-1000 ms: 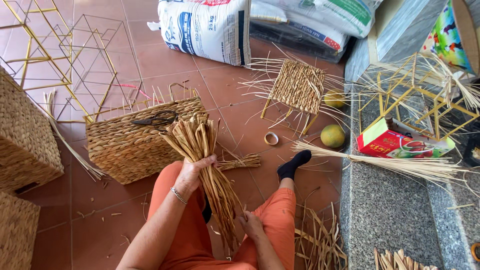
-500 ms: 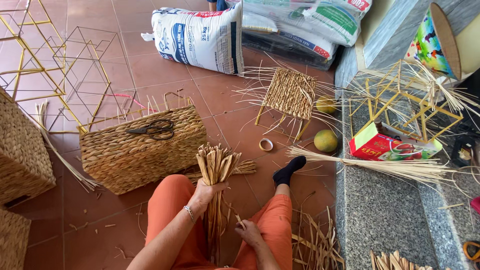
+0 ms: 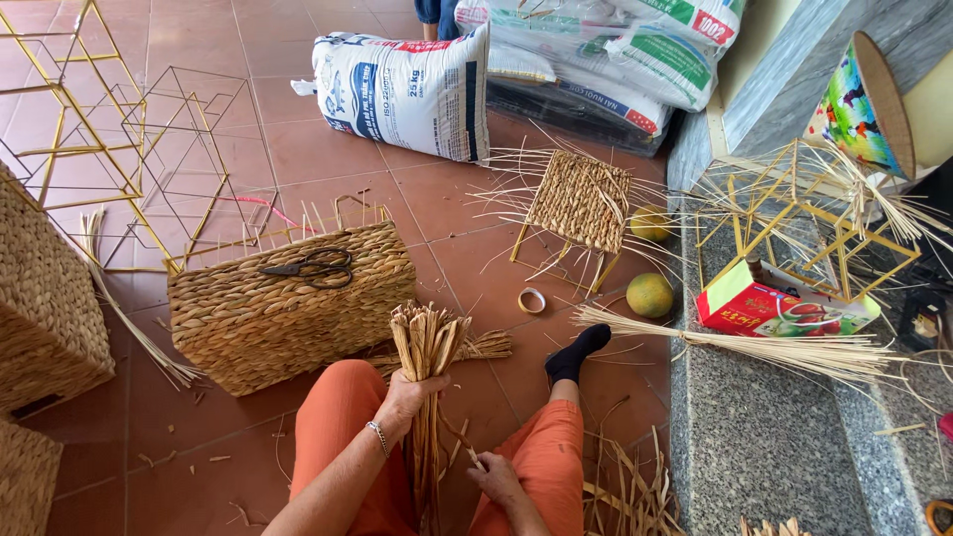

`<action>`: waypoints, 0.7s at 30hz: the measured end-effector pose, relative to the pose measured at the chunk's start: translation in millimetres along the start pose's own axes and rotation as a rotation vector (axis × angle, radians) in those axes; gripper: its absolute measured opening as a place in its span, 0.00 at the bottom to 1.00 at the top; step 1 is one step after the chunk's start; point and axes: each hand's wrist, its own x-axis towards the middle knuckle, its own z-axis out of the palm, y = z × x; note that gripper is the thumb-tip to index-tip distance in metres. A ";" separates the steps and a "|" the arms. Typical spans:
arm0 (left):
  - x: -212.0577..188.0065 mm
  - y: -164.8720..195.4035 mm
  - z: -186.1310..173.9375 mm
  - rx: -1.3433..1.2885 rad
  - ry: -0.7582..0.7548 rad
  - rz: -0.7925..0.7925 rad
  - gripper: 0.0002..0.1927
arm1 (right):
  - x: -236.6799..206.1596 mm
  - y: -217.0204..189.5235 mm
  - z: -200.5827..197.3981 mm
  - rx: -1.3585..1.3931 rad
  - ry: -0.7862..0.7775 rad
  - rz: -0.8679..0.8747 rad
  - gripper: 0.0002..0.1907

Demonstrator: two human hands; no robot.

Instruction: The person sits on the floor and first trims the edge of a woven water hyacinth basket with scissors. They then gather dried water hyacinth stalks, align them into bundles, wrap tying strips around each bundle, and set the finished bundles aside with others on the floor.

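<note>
I sit on the tiled floor in orange trousers. My left hand (image 3: 405, 397) grips a bundle of dried straw stalks (image 3: 427, 342) near its upper part and holds it upright between my knees. My right hand (image 3: 493, 478) is lower down, pinching thin stalks at the bundle's base. Just left of the bundle lies a woven basket on its side (image 3: 288, 313), with black scissors (image 3: 310, 266) resting on top of it.
Yellow and dark wire frames (image 3: 109, 149) stand at the back left, white sacks (image 3: 407, 89) at the back. A half-woven frame (image 3: 579, 201), two round fruits (image 3: 649, 295), a tape roll (image 3: 532, 300), a red box (image 3: 784, 310) and a stone step (image 3: 764, 437) are to the right. Woven baskets (image 3: 45, 298) stand left.
The straw bundle has been pulled in and stood more upright between my knees, with my left hand still on it. My right hand has moved lower on the stalks.
</note>
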 end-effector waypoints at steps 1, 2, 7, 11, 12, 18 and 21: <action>0.3 0.0 0.6 -0.003 0.001 -0.004 0.05 | -0.1 0.2 -0.3 0.002 0.016 -0.030 0.18; 0.2 0.4 1.4 -0.001 -0.007 0.000 0.05 | -0.1 0.6 -0.4 0.005 0.031 -0.060 0.19; -3.8 8.8 8.3 0.033 -0.053 -0.055 0.06 | -0.2 3.4 -1.7 0.029 0.008 0.009 0.19; -8.2 14.8 13.4 0.037 -0.056 -0.063 0.05 | 0.4 6.2 -1.7 0.049 -0.011 0.031 0.19; -8.8 15.6 14.0 0.043 -0.056 -0.064 0.05 | 0.7 6.9 -1.6 0.053 -0.012 0.036 0.19; -9.0 14.5 14.8 0.045 -0.061 -0.047 0.05 | 3.1 9.8 0.6 0.086 -0.032 0.067 0.19; -8.0 13.2 13.9 0.050 -0.055 -0.055 0.05 | 3.9 10.1 1.5 0.090 -0.034 0.076 0.18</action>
